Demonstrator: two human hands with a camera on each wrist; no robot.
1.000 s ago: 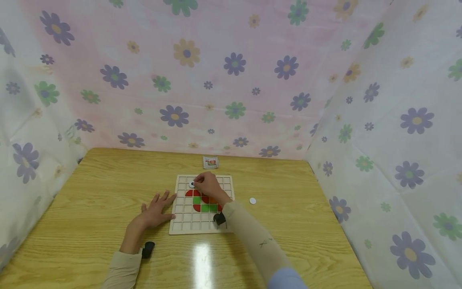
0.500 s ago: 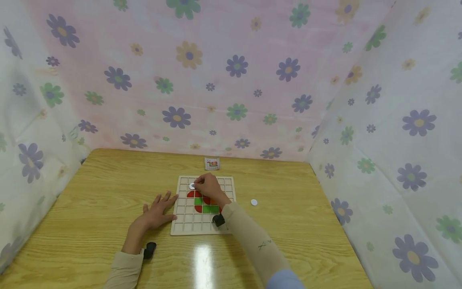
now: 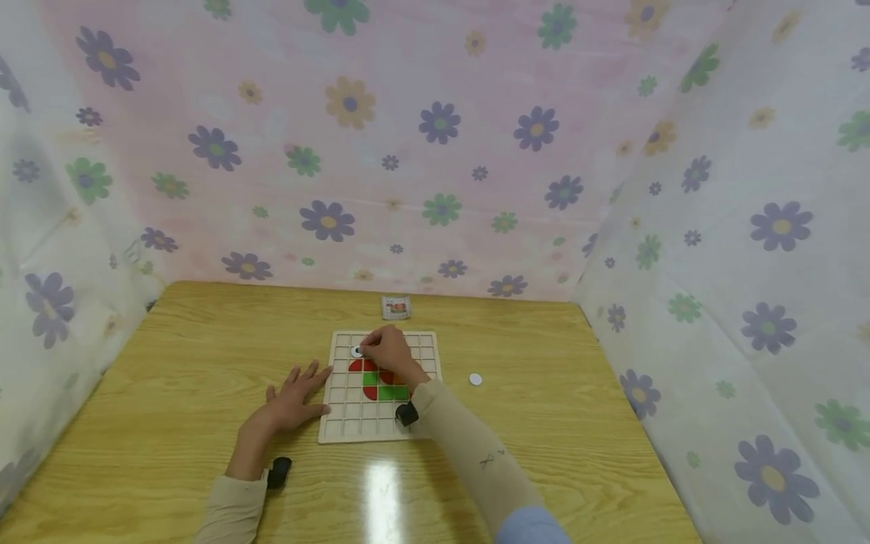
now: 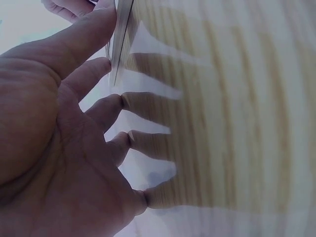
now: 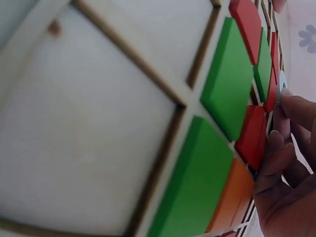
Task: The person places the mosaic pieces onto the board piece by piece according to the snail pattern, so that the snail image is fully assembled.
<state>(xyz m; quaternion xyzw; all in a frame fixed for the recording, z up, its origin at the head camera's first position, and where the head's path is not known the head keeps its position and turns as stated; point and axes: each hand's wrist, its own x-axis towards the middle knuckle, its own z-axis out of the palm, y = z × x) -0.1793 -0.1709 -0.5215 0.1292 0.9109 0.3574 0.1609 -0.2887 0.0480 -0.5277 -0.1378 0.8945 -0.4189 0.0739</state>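
Note:
A wooden grid board point(image 3: 344, 429) lies on the table, with several red and green tiles point(image 3: 386, 392) set in its middle cells. My right hand point(image 3: 393, 353) reaches over it and pinches a white disc with a black dot point(image 3: 356, 352) at its far left part, just beyond the red tiles. In the right wrist view the thumb and a finger meet at the white disc point(image 5: 282, 81); an orange tile point(image 5: 232, 192) also shows there. The left hand point(image 3: 288, 404), fingers spread, touches the board's left edge. Its fingertips rest on the table in the left wrist view.
A second white disc point(image 3: 475, 379) lies on the table to the right of the board. Behind the board is a small printed card point(image 3: 396, 307). Flower-patterned sheets point(image 3: 442, 174) stand around the wood-grain table point(image 3: 544, 423).
My right hand has shifted slightly left and nearer with the disc, staying over the same part of the board. The left hand keeps its place at the edge.

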